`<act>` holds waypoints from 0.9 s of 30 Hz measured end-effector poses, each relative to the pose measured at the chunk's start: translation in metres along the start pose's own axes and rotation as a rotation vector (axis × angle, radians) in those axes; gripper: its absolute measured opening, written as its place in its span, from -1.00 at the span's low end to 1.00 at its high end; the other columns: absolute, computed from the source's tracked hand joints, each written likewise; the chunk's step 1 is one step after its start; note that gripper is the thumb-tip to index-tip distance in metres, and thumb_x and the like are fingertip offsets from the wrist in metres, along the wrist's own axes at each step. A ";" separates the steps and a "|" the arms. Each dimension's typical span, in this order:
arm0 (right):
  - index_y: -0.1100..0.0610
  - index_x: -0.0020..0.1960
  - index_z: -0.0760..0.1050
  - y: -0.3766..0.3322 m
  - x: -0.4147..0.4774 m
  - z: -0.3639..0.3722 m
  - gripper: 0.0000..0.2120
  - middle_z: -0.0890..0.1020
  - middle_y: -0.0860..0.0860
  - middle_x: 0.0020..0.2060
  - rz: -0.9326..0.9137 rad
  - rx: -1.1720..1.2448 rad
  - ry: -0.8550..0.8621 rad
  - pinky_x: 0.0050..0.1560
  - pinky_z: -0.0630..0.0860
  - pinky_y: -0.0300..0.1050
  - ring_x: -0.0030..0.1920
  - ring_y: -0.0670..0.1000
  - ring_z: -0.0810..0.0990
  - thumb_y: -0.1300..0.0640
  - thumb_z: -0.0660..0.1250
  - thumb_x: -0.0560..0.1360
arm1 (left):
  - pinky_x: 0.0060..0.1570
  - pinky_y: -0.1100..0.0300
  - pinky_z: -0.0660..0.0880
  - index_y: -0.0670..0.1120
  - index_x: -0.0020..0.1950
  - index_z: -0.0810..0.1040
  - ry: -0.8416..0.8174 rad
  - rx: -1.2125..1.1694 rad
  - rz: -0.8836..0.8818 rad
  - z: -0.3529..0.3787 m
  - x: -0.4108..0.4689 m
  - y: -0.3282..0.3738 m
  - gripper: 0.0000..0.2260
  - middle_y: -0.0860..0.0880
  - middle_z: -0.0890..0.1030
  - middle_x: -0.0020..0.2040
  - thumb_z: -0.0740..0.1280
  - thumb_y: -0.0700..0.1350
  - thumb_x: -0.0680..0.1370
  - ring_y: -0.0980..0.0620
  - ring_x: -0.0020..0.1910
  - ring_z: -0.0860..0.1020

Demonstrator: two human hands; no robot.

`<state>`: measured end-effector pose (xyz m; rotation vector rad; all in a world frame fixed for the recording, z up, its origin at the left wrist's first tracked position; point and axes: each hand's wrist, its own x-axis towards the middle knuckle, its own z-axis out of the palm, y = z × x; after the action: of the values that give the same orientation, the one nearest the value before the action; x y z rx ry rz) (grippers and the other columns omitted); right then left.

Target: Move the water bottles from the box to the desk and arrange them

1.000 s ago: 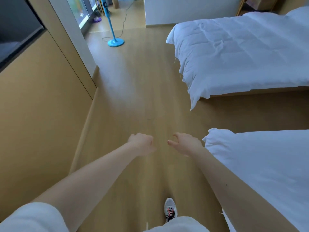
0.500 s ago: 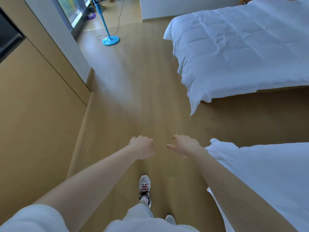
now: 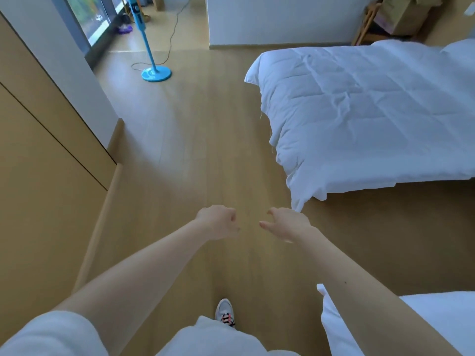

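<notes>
- A blue fan stand (image 3: 156, 73) stands on the wooden floor (image 3: 205, 150).
- The left hand (image 3: 218, 222) curls into a fist and holds nothing.
- The right hand (image 3: 286, 223) is just beside it, fingers relaxed, holding nothing.
- A white bed (image 3: 359, 111) lies to the right.
- A cardboard box (image 3: 401, 16) sits beyond the bed; I cannot tell what is in it.

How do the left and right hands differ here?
The left hand is curled into a fist; the right hand is looser, thumb pointing toward the left hand. The right hand appears close to the hanging corner of the far bed; the left hand is farther off. Both hold nothing.
</notes>
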<state>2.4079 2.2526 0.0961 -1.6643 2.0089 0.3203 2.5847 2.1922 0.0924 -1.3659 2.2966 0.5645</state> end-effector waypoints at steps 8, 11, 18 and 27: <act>0.07 0.45 0.30 -0.039 0.100 -0.061 -0.46 0.47 0.06 0.33 -0.066 -0.046 0.034 0.16 0.40 0.01 0.28 0.08 0.46 -0.24 0.03 0.61 | 0.12 0.06 0.47 -0.01 0.35 0.41 0.011 -0.064 -0.038 -0.071 0.075 -0.056 -0.62 -0.02 0.51 0.26 0.21 0.14 0.60 -0.05 0.22 0.48; 0.07 0.44 0.31 -0.045 0.139 -0.079 -0.44 0.46 0.07 0.34 -0.096 -0.062 0.016 0.20 0.39 0.03 0.31 0.08 0.44 -0.26 0.02 0.60 | 0.12 0.07 0.47 0.00 0.36 0.40 0.008 -0.073 -0.063 -0.088 0.102 -0.072 -0.61 -0.02 0.51 0.27 0.22 0.14 0.60 -0.05 0.23 0.48; 0.05 0.47 0.27 -0.047 0.250 -0.134 -0.43 0.42 0.07 0.39 -0.209 -0.096 0.005 0.27 0.33 0.06 0.38 0.09 0.38 -0.27 0.02 0.60 | 0.11 0.09 0.46 0.00 0.31 0.44 0.026 -0.082 -0.185 -0.137 0.185 -0.101 -0.63 -0.02 0.52 0.26 0.22 0.15 0.59 -0.05 0.22 0.49; 0.04 0.48 0.25 -0.003 0.381 -0.229 -0.42 0.39 0.06 0.41 -0.245 -0.085 -0.003 0.27 0.33 0.05 0.39 0.08 0.35 -0.27 0.02 0.60 | 0.05 0.12 0.43 0.01 0.32 0.45 0.008 -0.095 -0.243 -0.233 0.314 -0.080 -0.64 -0.01 0.51 0.29 0.22 0.14 0.59 -0.04 0.24 0.49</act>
<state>2.3119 1.8183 0.0920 -1.9377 1.7855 0.3231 2.4862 1.8058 0.1088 -1.6652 2.0908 0.5958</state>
